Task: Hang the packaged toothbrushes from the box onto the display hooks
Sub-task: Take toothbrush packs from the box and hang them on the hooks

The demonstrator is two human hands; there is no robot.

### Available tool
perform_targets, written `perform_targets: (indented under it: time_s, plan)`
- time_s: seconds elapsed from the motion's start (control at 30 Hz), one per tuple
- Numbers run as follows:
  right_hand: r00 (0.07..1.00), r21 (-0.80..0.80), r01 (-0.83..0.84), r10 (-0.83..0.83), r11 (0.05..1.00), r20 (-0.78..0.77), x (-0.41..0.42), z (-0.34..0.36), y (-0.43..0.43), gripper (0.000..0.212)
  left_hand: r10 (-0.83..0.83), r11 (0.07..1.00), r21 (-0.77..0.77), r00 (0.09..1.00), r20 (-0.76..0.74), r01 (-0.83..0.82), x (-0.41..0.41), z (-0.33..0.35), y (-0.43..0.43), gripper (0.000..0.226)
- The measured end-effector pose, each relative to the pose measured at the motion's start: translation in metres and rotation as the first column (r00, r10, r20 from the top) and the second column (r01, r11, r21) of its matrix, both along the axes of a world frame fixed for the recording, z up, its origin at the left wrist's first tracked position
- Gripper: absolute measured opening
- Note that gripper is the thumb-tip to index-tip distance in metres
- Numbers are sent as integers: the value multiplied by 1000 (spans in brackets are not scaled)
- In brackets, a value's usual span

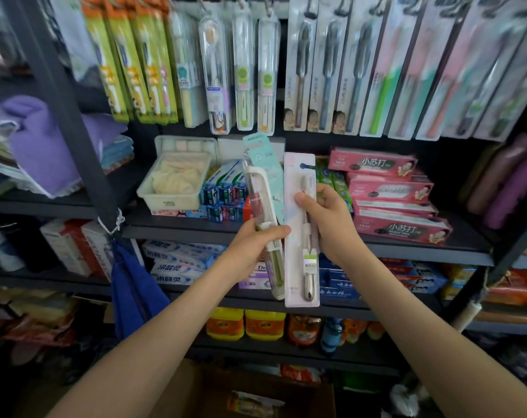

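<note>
Toothbrush bundle (260,200) gripped in L hand (250,247) as stock, before shelf (165,229) | R hand (327,224) pinches pink pack (301,267) upright, hang end up, hooks (266,5) above | I reckon hanging's next | box (189,387) below.

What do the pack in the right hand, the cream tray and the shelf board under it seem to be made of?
The pack in the right hand: pale pink card with a clear plastic blister, judging by glare over the brush. The cream tray: moulded plastic, semi-matte, rounded rim. The shelf board: probably dark painted metal or laminate; the look leaves it open.
</note>
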State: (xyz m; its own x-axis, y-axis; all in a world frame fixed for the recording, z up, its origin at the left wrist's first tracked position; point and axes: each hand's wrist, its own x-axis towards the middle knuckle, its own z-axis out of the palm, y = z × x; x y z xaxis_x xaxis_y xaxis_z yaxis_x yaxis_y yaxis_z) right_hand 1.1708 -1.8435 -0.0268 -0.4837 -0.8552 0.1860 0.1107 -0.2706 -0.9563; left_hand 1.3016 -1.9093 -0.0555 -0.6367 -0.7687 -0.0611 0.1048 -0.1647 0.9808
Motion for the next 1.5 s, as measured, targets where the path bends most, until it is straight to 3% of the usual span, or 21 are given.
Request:
perform_targets:
  time_s: [0.17,0.43,0.7,0.8,0.93,1.07,1.17,1.33,1.5]
  plan:
    - [998,-16,34,-35,999,-57,-7,15,2,14,4,998,-55,1000,-4,-5,-3,10,-8,46]
    - [976,-21,5,-9,1000,-217,-23,36,10,33,33,972,-231,999,4,-31,-19,44,-10,38]
    - [996,-170,65,-73,983,-44,-44,76,31,31,-6,972,-232,989,-150,-29,-53,85,1,25]
    - [987,-198,161,-160,967,23,-54,86,47,27,-36,972,-233,986,-164,-3,-70,96,7,27]
    - [913,-191,409,-401,892,82,-76,93,74,27,-86,965,-259,977,-197,33,-90,105,16,19]
    - [825,-73,565,-562,822,61,-106,103,99,45,-90,962,-271,971,-221,27,-115,114,26,18]
    - [798,-68,601,-602,796,2,-125,121,114,65,-109,950,-312,966,-236,31,-134,125,36,16]
    - [735,-124,628,-638,768,-231,-162,149,125,53,-111,942,-336,948,-300,4,-169,145,47,16]
    - [627,-150,667,-659,730,-416,-211,172,111,57,-96,909,-415,942,-323,-50,-212,168,50,14]
